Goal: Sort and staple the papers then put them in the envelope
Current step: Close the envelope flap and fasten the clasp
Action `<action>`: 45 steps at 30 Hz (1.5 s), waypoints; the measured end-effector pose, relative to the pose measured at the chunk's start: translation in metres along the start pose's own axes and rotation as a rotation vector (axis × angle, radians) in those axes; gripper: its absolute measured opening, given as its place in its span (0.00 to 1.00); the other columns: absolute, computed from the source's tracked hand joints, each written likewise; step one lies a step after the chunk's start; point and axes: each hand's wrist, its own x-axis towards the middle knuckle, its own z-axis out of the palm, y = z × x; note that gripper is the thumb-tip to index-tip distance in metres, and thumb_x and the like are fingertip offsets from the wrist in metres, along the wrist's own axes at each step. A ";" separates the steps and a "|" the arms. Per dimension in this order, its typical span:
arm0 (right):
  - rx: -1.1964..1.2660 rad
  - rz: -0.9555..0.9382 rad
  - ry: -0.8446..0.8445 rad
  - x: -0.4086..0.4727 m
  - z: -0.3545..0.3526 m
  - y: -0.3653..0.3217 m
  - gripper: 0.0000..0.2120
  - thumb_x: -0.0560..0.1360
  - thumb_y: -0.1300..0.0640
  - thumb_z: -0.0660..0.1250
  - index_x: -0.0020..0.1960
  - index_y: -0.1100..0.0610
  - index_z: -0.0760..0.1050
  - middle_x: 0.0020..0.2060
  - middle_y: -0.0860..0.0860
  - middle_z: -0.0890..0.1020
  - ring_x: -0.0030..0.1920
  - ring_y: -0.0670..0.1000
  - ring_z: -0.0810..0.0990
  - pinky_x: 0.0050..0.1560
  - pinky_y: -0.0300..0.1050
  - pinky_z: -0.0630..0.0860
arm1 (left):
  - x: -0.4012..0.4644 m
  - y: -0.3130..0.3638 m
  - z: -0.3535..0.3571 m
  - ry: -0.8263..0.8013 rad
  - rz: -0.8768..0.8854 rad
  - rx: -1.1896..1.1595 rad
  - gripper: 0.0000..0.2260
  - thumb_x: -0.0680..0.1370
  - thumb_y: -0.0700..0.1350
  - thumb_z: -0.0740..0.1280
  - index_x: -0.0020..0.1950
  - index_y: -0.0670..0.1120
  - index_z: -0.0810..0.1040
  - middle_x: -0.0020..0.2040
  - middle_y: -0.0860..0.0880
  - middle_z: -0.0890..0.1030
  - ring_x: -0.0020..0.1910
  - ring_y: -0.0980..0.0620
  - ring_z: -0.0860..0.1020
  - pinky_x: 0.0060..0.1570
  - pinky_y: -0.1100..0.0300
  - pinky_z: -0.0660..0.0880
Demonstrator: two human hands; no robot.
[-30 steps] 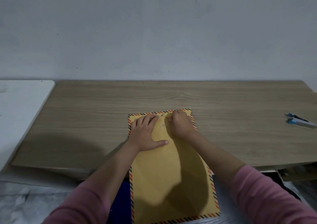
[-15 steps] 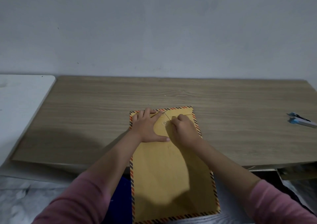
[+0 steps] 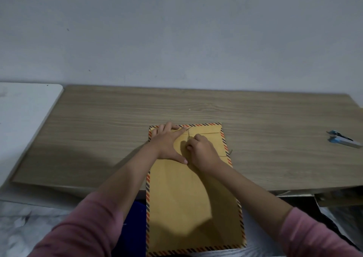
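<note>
I judge this the closing step: the envelope (image 3: 193,193) overhangs the bench's (image 3: 98,131) near edge, my left hand (image 3: 169,144) flat on its flap, grip released. My right hand (image 3: 202,150) pinches the closure string (image 3: 188,133); next, winding it round the button.

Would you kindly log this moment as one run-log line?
left hand flat on envelope | right hand pinching closure string | stapler idle
</note>
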 end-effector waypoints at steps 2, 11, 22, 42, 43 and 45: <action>0.045 -0.005 -0.031 0.008 -0.001 -0.002 0.08 0.75 0.62 0.60 0.51 0.63 0.76 0.44 0.59 0.76 0.47 0.60 0.73 0.46 0.53 0.72 | -0.002 -0.002 0.003 0.030 0.014 -0.045 0.54 0.58 0.70 0.73 0.77 0.58 0.50 0.73 0.53 0.58 0.70 0.48 0.56 0.70 0.48 0.54; 0.307 0.083 -0.128 0.058 -0.027 0.007 0.09 0.71 0.69 0.61 0.50 0.63 0.73 0.44 0.60 0.81 0.45 0.59 0.79 0.47 0.53 0.75 | -0.017 -0.009 0.018 0.139 0.050 -0.194 0.52 0.61 0.68 0.73 0.76 0.45 0.57 0.78 0.52 0.53 0.77 0.54 0.51 0.75 0.51 0.45; 0.855 0.530 -0.611 0.079 -0.059 0.015 0.08 0.77 0.71 0.58 0.42 0.62 0.70 0.29 0.56 0.71 0.21 0.46 0.72 0.22 0.36 0.70 | -0.016 -0.010 0.019 0.146 0.028 -0.194 0.53 0.60 0.70 0.73 0.77 0.48 0.55 0.78 0.53 0.55 0.76 0.52 0.53 0.75 0.50 0.49; 0.299 0.070 -0.223 0.064 -0.053 0.036 0.01 0.67 0.62 0.73 0.39 0.59 0.83 0.32 0.50 0.80 0.32 0.46 0.74 0.32 0.34 0.67 | -0.017 -0.010 0.019 0.148 0.016 -0.194 0.53 0.60 0.70 0.72 0.76 0.50 0.55 0.77 0.55 0.56 0.75 0.53 0.54 0.75 0.48 0.52; 0.294 0.062 -0.222 0.064 -0.052 0.035 0.01 0.68 0.62 0.73 0.39 0.58 0.83 0.31 0.48 0.79 0.32 0.45 0.73 0.32 0.34 0.67 | -0.016 -0.011 0.019 0.149 0.017 -0.192 0.53 0.60 0.70 0.72 0.76 0.50 0.55 0.77 0.55 0.55 0.75 0.53 0.54 0.75 0.47 0.52; 0.274 0.057 -0.196 0.067 -0.049 0.032 0.01 0.69 0.61 0.72 0.40 0.59 0.82 0.32 0.48 0.77 0.33 0.45 0.72 0.33 0.37 0.66 | -0.015 -0.012 0.021 0.154 0.022 -0.186 0.52 0.59 0.71 0.72 0.76 0.49 0.57 0.77 0.55 0.54 0.75 0.53 0.54 0.75 0.47 0.51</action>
